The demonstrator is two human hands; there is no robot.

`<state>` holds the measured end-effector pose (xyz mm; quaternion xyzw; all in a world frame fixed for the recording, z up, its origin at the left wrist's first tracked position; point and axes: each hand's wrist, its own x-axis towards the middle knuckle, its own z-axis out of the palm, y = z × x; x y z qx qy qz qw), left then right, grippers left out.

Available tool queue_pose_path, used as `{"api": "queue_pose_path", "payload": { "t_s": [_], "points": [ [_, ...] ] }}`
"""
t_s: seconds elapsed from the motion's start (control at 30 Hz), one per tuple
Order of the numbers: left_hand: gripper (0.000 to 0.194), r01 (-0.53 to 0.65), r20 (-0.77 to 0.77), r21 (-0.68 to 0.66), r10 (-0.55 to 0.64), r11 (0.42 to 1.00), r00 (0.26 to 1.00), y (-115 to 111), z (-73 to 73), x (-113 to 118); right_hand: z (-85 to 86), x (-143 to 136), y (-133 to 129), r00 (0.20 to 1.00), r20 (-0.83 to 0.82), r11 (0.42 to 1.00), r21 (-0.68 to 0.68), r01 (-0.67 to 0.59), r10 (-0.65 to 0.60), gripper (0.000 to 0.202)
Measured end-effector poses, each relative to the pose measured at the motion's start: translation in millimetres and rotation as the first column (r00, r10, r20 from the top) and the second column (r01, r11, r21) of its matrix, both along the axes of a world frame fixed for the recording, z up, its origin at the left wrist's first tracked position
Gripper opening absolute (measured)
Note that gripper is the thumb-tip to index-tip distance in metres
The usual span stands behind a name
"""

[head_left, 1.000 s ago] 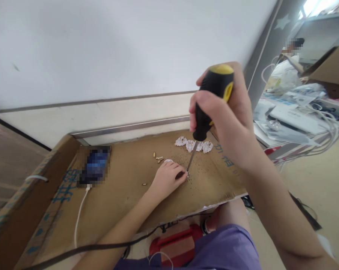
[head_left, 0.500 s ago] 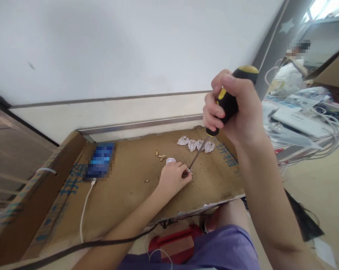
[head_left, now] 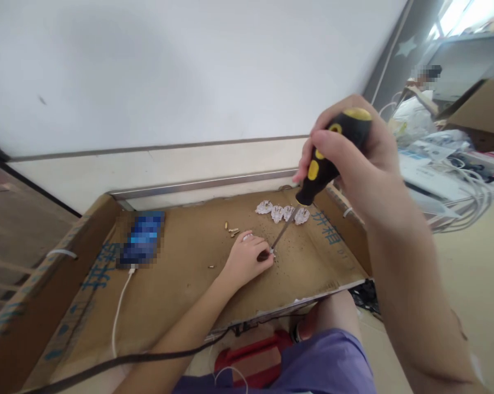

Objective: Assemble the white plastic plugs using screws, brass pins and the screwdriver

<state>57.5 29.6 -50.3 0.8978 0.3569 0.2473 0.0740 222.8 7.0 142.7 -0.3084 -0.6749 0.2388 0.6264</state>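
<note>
My right hand (head_left: pixel 353 142) is wrapped round the black and yellow handle of a screwdriver (head_left: pixel 323 169). The thin shaft slants down and left, its tip meeting a small white plastic piece beside my left fingertips. My left hand (head_left: pixel 249 257) is closed over that white plug part (head_left: pixel 272 251), pressing it to the cardboard; most of it is hidden. Just behind the left knuckles shows another bit of white plastic (head_left: pixel 248 237). Several white plug parts with metal pins (head_left: pixel 277 213) stand in a row further back. Small brass pins (head_left: pixel 233 232) lie to the left.
A cardboard tray (head_left: pixel 168 306) with raised side walls forms the work surface. At its left lies a phone (head_left: pixel 144 238) on a white charging cable (head_left: pixel 119 306). A black cable (head_left: pixel 148 357) crosses the front. Dark specks surround the work. Cluttered goods and a box (head_left: pixel 482 109) stand right.
My right hand has rolled round the screwdriver handle, the back of the hand now turned more toward me. My left hand stays on the white plug part. The whole view has shifted slightly.
</note>
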Motion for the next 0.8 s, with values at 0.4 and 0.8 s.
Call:
{"api": "queue_pose_path", "payload": {
  "t_s": [0.4,0.8],
  "points": [
    [0.009,0.052,0.007,-0.016,-0.052,0.999,0.999,3,1.5,-4,2.2,-1,3,0.859,-0.277,0.83,-0.252,-0.497,0.43,0.036],
    [0.013,0.06,0.045,-0.105,-0.056,0.993,0.997,2,-0.5,-11,0.8,-22,-14,0.919,-0.394,0.995,-0.095,-0.029,-0.01,0.034]
  ]
}}
